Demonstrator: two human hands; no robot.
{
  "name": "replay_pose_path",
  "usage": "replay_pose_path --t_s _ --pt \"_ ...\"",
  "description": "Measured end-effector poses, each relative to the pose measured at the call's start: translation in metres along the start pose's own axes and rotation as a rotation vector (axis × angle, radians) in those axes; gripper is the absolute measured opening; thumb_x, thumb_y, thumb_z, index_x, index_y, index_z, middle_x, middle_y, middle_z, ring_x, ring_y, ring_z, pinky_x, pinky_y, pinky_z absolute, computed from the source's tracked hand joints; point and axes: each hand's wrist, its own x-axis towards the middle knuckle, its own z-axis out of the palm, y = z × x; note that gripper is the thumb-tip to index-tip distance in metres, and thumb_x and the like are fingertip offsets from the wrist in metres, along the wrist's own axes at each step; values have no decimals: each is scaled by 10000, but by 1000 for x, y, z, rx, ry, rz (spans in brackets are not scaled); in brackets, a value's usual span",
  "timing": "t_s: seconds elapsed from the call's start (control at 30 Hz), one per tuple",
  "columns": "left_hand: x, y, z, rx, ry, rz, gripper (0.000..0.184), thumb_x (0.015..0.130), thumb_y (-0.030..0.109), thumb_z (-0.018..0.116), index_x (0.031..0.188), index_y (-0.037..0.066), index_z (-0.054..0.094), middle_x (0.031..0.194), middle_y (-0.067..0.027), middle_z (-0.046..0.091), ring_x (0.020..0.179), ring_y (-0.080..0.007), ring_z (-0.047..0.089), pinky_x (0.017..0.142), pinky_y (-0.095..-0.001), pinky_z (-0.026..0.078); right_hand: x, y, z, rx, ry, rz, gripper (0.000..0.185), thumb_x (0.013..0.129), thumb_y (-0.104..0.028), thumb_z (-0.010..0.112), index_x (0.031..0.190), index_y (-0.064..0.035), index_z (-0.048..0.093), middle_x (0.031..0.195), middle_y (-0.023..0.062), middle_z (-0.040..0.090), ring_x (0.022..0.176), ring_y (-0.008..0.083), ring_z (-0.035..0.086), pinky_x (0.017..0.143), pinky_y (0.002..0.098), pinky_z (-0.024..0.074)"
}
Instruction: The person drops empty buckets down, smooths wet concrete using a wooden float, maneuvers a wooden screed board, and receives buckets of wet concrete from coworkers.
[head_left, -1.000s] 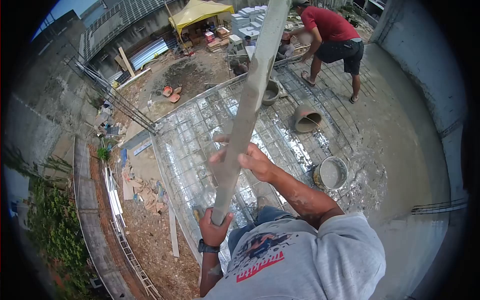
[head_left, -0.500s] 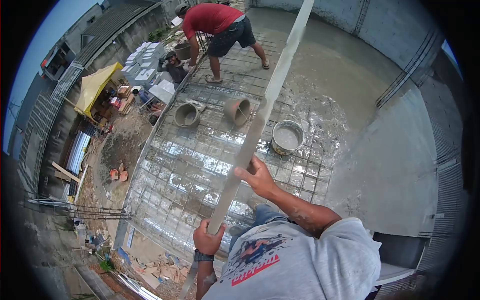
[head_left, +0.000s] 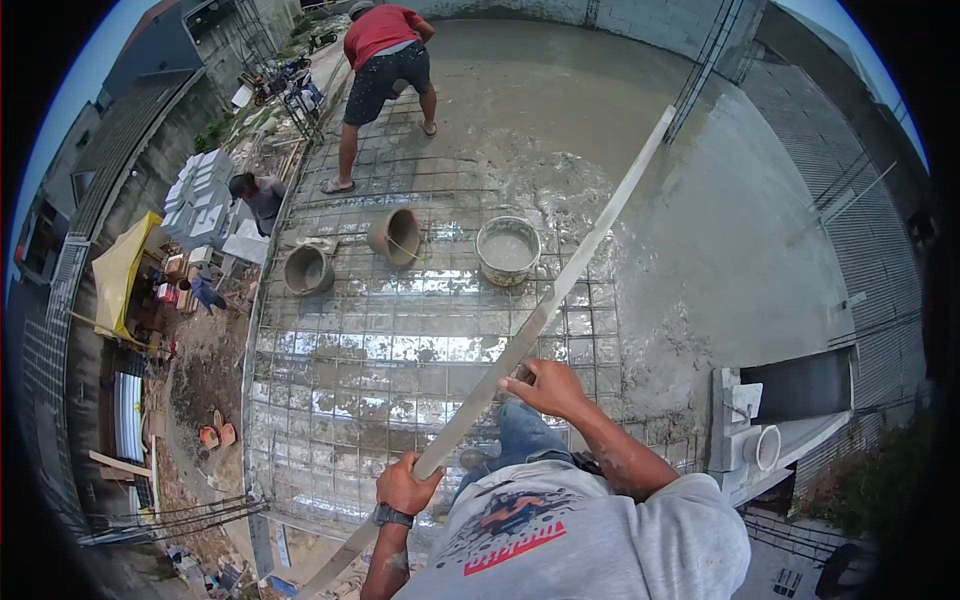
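Observation:
A long, straight, cement-smeared bar (head_left: 566,281) runs diagonally from the lower left up to the right, over the rebar grid. Near its lower end my left hand (head_left: 408,484), with a dark watch on the wrist, is wrapped round it. Farther up, my right hand (head_left: 545,388) grips the bar's side with thumb and fingers. The far end appears in front of the wet concrete (head_left: 680,250), close to upright steel rods (head_left: 712,65); whether it touches them I cannot tell. Below the bar, my jeans-clad leg (head_left: 525,432) stands over the grid.
On the rebar grid (head_left: 345,400) are a full bucket (head_left: 508,251), a tipped bucket (head_left: 395,238) and another bucket (head_left: 308,270). A person in red (head_left: 385,70) bends at the back. Two people stand below the slab's left edge. An opening (head_left: 806,388) lies at the right.
The view has turned rightward, and the bar now slants more to the right, still in both hands. The person in red has turned from the slab edge toward the concrete.

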Motion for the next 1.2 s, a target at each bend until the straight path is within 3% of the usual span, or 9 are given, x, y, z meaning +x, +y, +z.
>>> replay_pose_path --t_s 0.03,0.23,0.33,0.43,0.63,0.9,1.2 --pt "4 0 -1 32 -38 8 458 734 471 808 956 93 676 825 -149 726 786 -354 710 686 -459 554 -6 -8 -10 -163 44 18 521 815 -505 733 1023 -29 698 857 141 696 744 352 673 676 435 527" --pt "43 17 -3 181 -225 65 467 748 501 771 1007 123 684 848 -139 733 818 -356 709 726 -470 557 -1 11 -6 -360 137 -596 524 734 -473 793 1069 -90 671 958 119 659 990 338 633 906 456 459" --pt "75 31 -5 200 -273 162 450 755 488 766 999 122 676 831 -143 729 802 -353 708 722 -469 559 11 30 0 -455 -92 -541 562 733 -469 782 1091 -61 637 1038 133 630 1114 325 576 1019 464 395" --pt "111 50 0 194 -275 251 456 730 502 788 943 112 688 810 -147 720 775 -365 700 697 -473 551 35 47 -16 -500 -198 -427 498 723 -432 793 1043 -79 647 1025 132 645 1096 334 600 1000 484 424" --pt "191 125 9 364 -425 364 463 758 517 746 969 114 660 826 -161 714 809 -384 692 717 -489 549 78 103 -75 -453 -239 -327 433 704 -435 787 952 -98 674 938 144 689 928 360 669 829 484 518" --pt "291 218 47 425 -530 563 445 765 500 726 981 119 645 837 -159 712 823 -375 692 721 -498 545 100 173 -144 -358 -88 -201 518 697 -549 772 888 -76 677 892 157 699 847 372 676 730 477 528" --pt "351 305 46 523 -604 794 363 695 304 736 973 79 670 838 -170 711 826 -375 699 733 -486 563 88 209 -150 -301 233 -104 533 673 -555 818 853 -71 686 817 144 685 761 356 677 646 454 527"
